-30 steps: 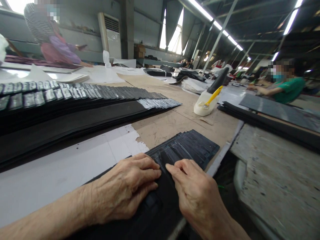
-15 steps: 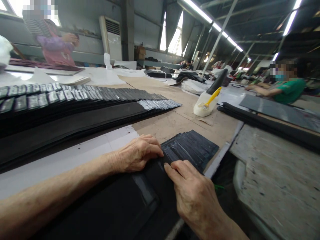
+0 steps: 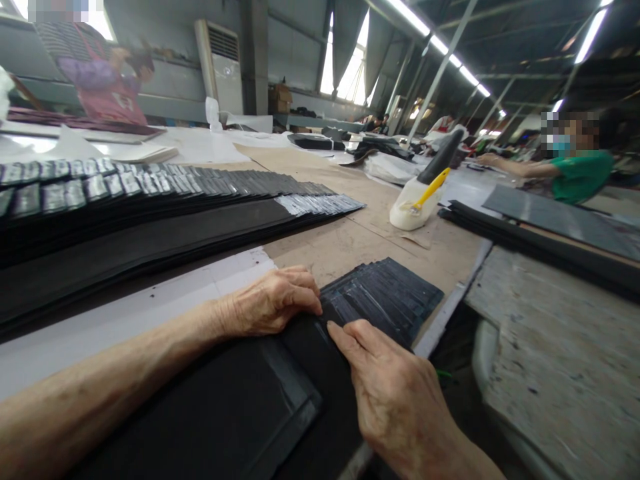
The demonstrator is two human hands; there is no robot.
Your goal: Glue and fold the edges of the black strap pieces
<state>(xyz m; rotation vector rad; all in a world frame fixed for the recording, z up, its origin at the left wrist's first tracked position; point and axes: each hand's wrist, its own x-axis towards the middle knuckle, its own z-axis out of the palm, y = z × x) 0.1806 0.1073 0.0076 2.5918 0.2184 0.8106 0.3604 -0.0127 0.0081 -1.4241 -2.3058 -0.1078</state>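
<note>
My left hand (image 3: 280,300) is closed, its fingertips pinching the far edge of a black sheet (image 3: 315,363) in front of me. Close beside it, my right hand (image 3: 400,390) has thumb and fingers pressed together on the same edge. Another black piece (image 3: 200,413) with a shiny band along its end lies over the near part of the sheet. Just beyond my fingertips is a fanned stack of black pieces (image 3: 385,293), their overlapping edges streaked and glossy. Whether the sheet joins that stack is hidden by my fingers.
Long black strips (image 3: 150,243) with shiny fanned ends lie at the left. A whitish container (image 3: 407,210) with a yellow-handled brush (image 3: 431,190) stands ahead on brown paper. Black sheets (image 3: 545,247) lie at the right by a speckled board (image 3: 565,360). Two people work farther off.
Both hands keep their grip on the sheet's edge, with the fingers barely shifted. The near black piece's shiny end sits slightly differently, and the camera view has moved a little.
</note>
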